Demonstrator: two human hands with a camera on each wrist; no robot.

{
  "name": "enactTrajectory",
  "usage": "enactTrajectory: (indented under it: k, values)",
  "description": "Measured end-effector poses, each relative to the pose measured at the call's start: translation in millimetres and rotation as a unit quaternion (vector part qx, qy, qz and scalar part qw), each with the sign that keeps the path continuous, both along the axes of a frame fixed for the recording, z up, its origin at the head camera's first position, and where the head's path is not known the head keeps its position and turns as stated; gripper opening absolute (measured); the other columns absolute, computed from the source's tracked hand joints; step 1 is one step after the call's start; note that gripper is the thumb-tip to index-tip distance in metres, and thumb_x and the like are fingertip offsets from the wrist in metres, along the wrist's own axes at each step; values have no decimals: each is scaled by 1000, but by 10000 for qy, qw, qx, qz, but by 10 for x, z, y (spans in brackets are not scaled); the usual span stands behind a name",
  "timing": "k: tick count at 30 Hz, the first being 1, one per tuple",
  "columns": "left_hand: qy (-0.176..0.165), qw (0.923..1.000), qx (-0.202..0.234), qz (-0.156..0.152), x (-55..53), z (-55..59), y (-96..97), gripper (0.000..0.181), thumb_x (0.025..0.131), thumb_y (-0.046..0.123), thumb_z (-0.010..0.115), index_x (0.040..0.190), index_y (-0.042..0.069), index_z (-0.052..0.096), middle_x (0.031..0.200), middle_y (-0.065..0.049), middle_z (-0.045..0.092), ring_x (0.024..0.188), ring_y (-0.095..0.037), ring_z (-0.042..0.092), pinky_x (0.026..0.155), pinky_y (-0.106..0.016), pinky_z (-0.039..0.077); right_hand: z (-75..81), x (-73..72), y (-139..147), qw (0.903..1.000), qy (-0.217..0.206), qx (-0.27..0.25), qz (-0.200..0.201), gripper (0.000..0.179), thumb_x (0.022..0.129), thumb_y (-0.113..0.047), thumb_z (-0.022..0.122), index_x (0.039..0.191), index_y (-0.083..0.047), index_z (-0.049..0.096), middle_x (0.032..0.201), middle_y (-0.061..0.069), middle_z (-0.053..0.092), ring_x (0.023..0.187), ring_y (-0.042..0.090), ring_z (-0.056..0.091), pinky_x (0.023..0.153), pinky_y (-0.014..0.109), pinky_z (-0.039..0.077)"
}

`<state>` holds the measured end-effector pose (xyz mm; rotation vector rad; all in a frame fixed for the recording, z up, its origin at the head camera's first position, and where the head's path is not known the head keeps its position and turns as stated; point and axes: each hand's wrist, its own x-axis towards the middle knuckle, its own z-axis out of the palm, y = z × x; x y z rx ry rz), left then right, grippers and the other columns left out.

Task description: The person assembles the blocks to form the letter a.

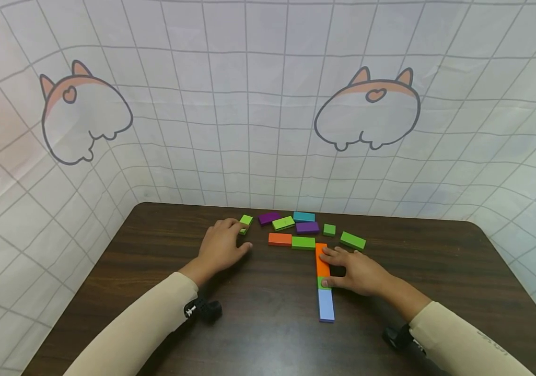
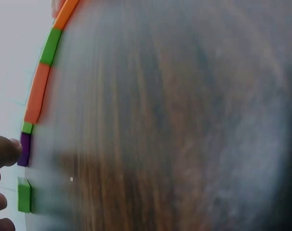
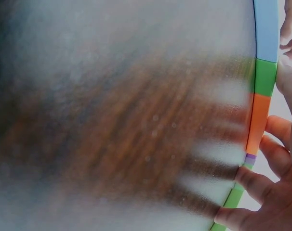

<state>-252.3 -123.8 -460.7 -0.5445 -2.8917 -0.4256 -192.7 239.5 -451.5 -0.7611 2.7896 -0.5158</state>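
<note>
My right hand (image 1: 361,271) touches a column of flat blocks in the head view, fingertips on the orange block (image 1: 322,263) and thumb at the small green block (image 1: 323,282). A pale blue block (image 1: 326,305) forms the near end of that column. In the right wrist view the fingers are spread along the orange block (image 3: 258,124). My left hand (image 1: 220,244) lies low over the table at the left, fingers relaxed and fingertips at a light green block (image 1: 247,220), which they partly hide. Its thumb points toward the red-orange block (image 1: 279,239).
A green block (image 1: 303,243) joins the red-orange one in a row by the column's far end. Behind lie purple blocks (image 1: 307,227), a light green block (image 1: 283,223), a blue block (image 1: 304,216) and green blocks (image 1: 352,240). A checked cloth (image 1: 268,130) hangs behind the dark wooden table (image 1: 258,324).
</note>
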Motion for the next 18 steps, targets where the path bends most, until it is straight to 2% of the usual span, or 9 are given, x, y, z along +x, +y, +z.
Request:
enactTrajectory:
  k: [8, 18]
  values:
    - [-165, 9995, -73, 278, -94, -32, -55, 54, 94, 44, 72, 135, 11, 66, 136, -14, 59, 124, -36, 54, 100, -54, 43, -11, -5, 8, 10000, 2, -21, 1, 80, 91, -60, 68, 150, -9, 52, 157, 11, 44, 145, 40, 36, 113, 66, 27]
    - [-296, 9986, -165, 410, -197, -72, -56, 54, 94, 46, 71, 134, 10, 65, 131, -12, 65, 124, -35, 55, 99, -55, 43, -16, -13, 8, 10000, -7, 3, 23, 79, 91, -60, 67, 150, -9, 52, 157, 11, 44, 146, 39, 36, 113, 66, 27]
